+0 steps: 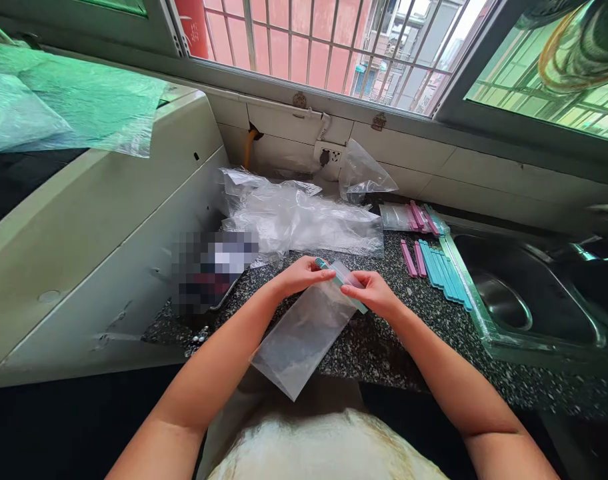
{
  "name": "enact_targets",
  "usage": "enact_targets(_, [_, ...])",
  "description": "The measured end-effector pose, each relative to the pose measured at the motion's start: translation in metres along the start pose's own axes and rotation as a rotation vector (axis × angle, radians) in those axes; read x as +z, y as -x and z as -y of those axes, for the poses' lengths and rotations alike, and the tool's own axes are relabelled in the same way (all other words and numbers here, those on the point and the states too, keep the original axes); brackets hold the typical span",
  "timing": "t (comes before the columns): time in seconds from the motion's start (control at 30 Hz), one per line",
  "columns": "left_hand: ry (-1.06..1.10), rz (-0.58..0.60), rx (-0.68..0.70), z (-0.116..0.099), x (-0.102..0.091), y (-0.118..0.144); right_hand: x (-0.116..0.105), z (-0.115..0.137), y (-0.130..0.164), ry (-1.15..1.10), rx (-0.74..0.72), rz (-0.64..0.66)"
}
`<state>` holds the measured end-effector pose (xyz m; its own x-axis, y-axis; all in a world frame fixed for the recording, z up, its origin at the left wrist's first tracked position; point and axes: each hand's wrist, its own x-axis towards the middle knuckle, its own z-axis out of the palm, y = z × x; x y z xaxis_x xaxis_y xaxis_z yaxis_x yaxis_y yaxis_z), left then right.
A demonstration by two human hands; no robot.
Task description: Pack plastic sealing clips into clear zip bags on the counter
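**Head view: both hands clamped on a clip at the mouth of a bag**

Head view, looking down at the counter. I take the sink as my landmark throughout.

Finding 1. My left hand and right hand sit close together, left of the sink, over the counter's front half. Both are closed in a pinch on one teal clip. The left grips the clip's far upper end; the right grips near its lower end.

Finding 2. The clip's long axis runs on a diagonal, from upper left by the left hand down to lower right past the right hand, pointing roughly toward the sink's near corner. It lies across the top edge of a clear bag.

Finding 3. The bag hangs from the clip toward my body, its long axis slanting down and left, away from the sink. Its lower corner passes beyond the counter's front edge. It looks empty, though I cannot be certain.

Finding 4. Neither hand is clearly nearer; the clip spans both.

Finding 5. Just beside the sink's left rim lie spare clips, teal ones nearest the rim, pink ones further left. Behind them, farther from the sink, lies crumpled plastic. A white appliance stands well left of it all.
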<state>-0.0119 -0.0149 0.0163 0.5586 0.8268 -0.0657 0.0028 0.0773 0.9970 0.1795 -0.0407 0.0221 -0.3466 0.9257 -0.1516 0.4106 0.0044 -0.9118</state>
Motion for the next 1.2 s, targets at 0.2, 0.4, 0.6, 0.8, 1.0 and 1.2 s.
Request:
enact_targets(0.2, [0.026,-0.117,0.048,-0.0017,-0.0004,-0.0007,-0.0004,0.0007,0.0008,0.027,-0.016,-0.015])
enact_targets(0.4, [0.047,-0.116,0.074,-0.0023,0.0017,-0.0003,0.0029,0.0002,0.0006,0.058,-0.071,-0.058])
enact_targets(0.6, [0.053,-0.116,0.082,-0.0006,0.0023,0.0000,0.0053,0.0000,0.0011,0.052,-0.079,-0.077])
enact_targets(0.8, [0.060,-0.132,0.075,-0.0027,0.0038,0.0006,0.0060,0.0027,0.0019,0.061,-0.095,-0.093])
enact_targets(1.0, [0.064,-0.130,0.084,-0.0026,0.0037,0.0000,0.0055,0.0022,0.0016,0.075,-0.101,-0.100])
enact_targets(1.2, [0.050,-0.130,0.097,-0.0018,0.0034,-0.0005,0.0056,0.0020,0.0013,0.067,-0.102,-0.105])
